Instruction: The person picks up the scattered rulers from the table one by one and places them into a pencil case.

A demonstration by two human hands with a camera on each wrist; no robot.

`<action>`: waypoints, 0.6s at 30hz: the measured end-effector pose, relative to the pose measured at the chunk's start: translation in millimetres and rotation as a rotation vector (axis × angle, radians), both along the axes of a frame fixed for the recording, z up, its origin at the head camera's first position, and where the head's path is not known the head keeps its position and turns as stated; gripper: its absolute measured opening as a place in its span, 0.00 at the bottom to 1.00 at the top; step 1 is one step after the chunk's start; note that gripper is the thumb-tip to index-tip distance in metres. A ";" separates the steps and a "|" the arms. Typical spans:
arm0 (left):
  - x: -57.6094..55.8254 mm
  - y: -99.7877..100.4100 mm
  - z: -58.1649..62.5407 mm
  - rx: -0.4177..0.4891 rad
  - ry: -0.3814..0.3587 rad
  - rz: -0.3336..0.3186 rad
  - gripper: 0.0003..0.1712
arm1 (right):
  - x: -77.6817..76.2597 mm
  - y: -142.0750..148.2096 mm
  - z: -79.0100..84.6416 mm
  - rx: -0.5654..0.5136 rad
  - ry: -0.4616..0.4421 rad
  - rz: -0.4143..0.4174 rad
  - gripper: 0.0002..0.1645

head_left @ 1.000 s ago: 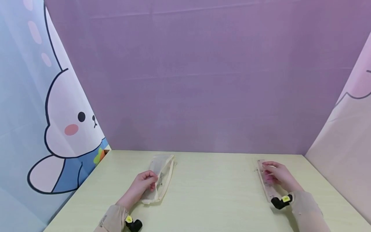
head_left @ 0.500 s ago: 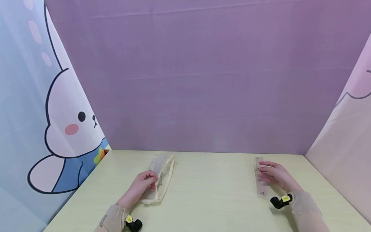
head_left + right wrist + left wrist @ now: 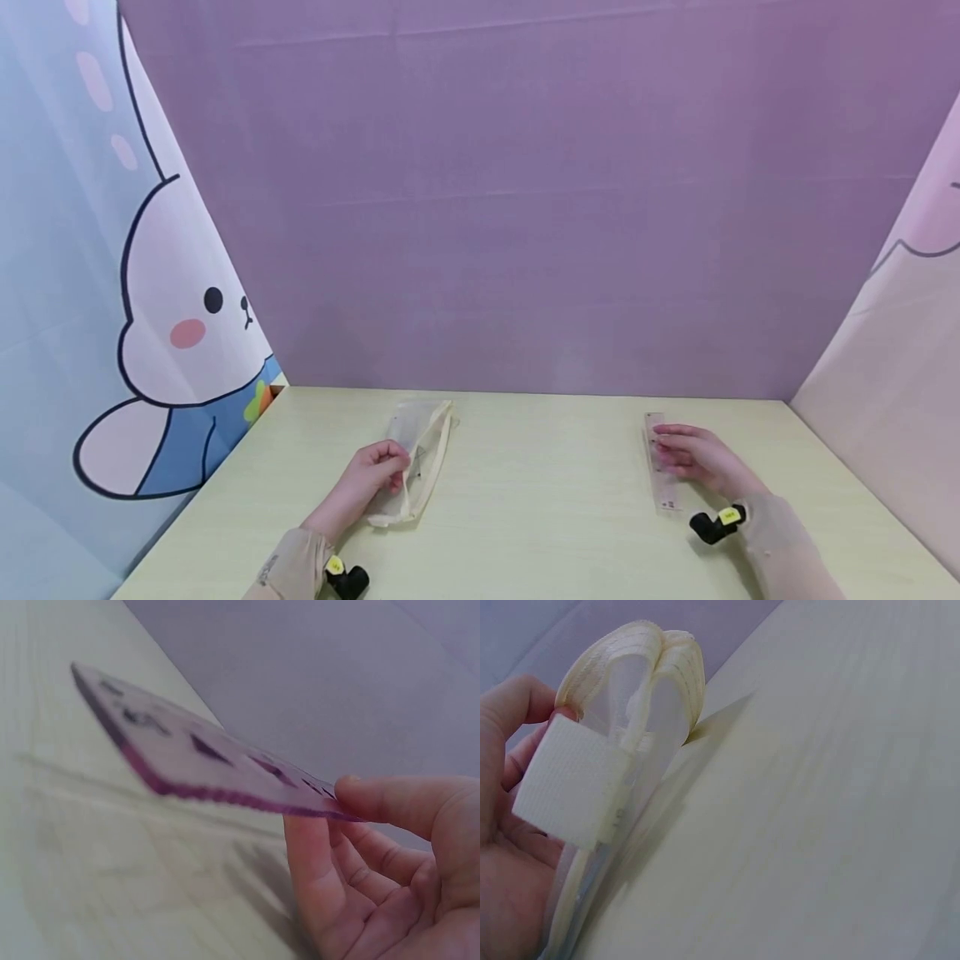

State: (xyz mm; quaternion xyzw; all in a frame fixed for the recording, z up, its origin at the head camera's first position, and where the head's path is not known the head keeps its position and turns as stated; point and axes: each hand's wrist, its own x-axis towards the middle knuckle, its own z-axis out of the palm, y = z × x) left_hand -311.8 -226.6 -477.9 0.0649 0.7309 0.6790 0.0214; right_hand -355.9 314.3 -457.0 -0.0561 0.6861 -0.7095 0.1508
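Observation:
My left hand (image 3: 367,477) pinches one edge of a translucent pencil pouch (image 3: 436,468) with a cream zipper band. Its mouth gapes, and dark print shows on its side. The left wrist view shows the zipper tape (image 3: 604,664) bowed into loops, with a white square piece (image 3: 570,780) in front of the fingers. Over at the right, my right hand (image 3: 708,462) holds a clear pinkish ruler (image 3: 664,493) above the table. Close up, the ruler (image 3: 217,769) has a wavy edge and dark triangle marks; the thumb lies on top, fingers beneath.
Under both hands is a pale wood-grain table (image 3: 540,500). A purple cloth (image 3: 525,208) hangs along its back edge. Printed curtains stand on both sides, the left curtain (image 3: 180,333) with a cartoon rabbit. Small black devices (image 3: 716,525) sit at the wrists.
My right hand has carried the ruler leftward, and the ruler has turned from slanted to nearly straight. The left hand and pouch have stayed in place.

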 end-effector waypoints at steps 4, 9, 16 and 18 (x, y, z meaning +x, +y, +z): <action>-1.3 0.4 0.9 -0.016 0.004 -0.003 0.05 | 2.2 -4.2 1.1 -0.009 -0.016 0.020 0.16; -1.3 0.7 2.8 -0.023 0.021 -0.011 0.06 | 3.5 -8.9 2.6 -0.010 -0.012 0.032 0.20; 0.6 1.9 5.8 -0.039 0.014 0.000 0.07 | 3.6 -17.3 0.1 -0.017 -0.021 0.057 0.20; 1.4 2.3 5.7 -0.043 0.007 0.006 0.07 | 3.3 -19.6 -1.9 -0.019 -0.018 0.061 0.20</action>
